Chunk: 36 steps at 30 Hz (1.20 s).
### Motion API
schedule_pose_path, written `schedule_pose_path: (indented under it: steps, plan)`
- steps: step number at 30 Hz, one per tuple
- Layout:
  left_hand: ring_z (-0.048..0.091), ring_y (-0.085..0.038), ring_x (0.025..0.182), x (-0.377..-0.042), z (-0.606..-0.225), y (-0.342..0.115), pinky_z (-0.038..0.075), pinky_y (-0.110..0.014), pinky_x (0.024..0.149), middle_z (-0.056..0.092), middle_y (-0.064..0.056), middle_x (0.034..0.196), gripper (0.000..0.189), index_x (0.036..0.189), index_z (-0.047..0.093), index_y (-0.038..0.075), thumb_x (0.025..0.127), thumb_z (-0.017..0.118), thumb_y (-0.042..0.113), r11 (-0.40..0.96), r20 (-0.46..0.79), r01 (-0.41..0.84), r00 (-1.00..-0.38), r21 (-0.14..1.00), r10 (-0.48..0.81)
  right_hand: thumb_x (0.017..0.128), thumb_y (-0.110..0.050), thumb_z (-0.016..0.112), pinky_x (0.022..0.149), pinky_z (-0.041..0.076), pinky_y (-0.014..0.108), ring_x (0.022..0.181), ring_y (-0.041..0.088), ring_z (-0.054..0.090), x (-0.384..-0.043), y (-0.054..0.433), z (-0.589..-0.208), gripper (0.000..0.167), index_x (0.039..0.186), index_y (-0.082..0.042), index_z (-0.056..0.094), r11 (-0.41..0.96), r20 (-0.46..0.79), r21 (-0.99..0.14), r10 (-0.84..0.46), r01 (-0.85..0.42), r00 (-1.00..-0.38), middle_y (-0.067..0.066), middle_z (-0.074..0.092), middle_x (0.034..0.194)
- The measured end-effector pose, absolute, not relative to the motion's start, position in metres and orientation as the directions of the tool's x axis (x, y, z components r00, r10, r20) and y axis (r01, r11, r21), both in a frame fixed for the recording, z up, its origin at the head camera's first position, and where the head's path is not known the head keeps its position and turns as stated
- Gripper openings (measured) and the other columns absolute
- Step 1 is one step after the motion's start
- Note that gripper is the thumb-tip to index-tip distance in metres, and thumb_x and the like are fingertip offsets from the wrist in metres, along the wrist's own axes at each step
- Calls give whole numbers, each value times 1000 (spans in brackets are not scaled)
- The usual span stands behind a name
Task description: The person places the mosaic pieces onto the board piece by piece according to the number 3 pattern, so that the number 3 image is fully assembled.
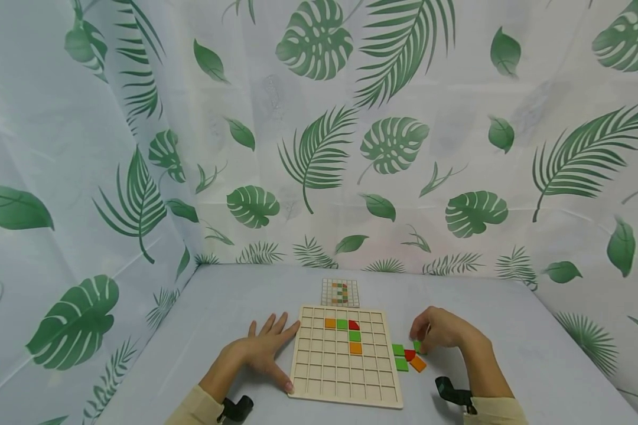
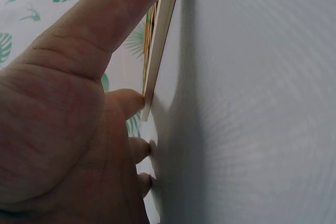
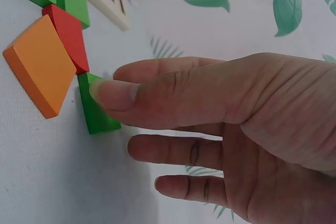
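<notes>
In the head view, a gridded wooden board (image 1: 332, 372) lies flat on the worktop (image 1: 244, 289), carrying five tiles (image 1: 354, 335): orange, green and red in a row, then green and orange below the red. A small patterned card (image 1: 340, 293) lies just beyond its far edge, probably so it can be seen uncovered. The left hand (image 1: 268, 348) is spread at the board's left edge, seemingly to keep it from sliding. The right hand (image 1: 446, 327), well apart from the left, bends over a green tile (image 1: 417, 346); near it two green tiles (image 1: 397, 350), a red tile (image 1: 410, 355) and an orange tile (image 1: 417, 363) lie loose (a handy spot for that hand, I'd judge).

In the left wrist view, thumb and forefinger meet the board's rim, nothing clasped.

In the right wrist view, thumb and forefinger seem to pinch the green tile by one side, leaving its far part exposed beside the red tile
</notes>
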<state>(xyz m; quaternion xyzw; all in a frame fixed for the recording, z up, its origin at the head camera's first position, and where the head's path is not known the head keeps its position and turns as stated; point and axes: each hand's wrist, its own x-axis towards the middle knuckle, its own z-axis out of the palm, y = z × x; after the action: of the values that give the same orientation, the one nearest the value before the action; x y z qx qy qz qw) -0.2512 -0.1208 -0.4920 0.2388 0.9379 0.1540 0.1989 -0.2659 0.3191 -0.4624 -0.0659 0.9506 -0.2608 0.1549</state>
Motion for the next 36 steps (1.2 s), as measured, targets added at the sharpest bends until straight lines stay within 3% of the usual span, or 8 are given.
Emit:
schedule_pose_path:
  steps: [25,31,36]
  plan:
    - [-4,-42,162,-252,-494,-121,-1,-78,120,2,-14,176,135,169,16,27,64,89,71,837,-296,388,-807,386,511,71,6,87,67,49,34,80,20,55,-268,313,-467,30,84,-11,66,862,-238,-505,-200,-55,-950,4,60,81]
    - [-4,-42,162,-251,-493,-121,-1,-78,120,3,-13,177,135,169,17,28,64,89,71,838,-296,387,-808,384,509,76,5,85,67,52,34,78,19,56,-270,312,-466,23,86,-10,71,828,-152,-551,-223,-105,-963,3,63,81]
    - [-4,-42,162,-250,-492,-121,-1,-78,120,3,-14,176,135,169,17,27,64,89,71,836,-295,389,-806,388,513,85,1,80,74,56,34,84,18,59,-275,310,-464,17,99,-9,79,792,-37,-585,-243,-176,-969,-1,71,91]
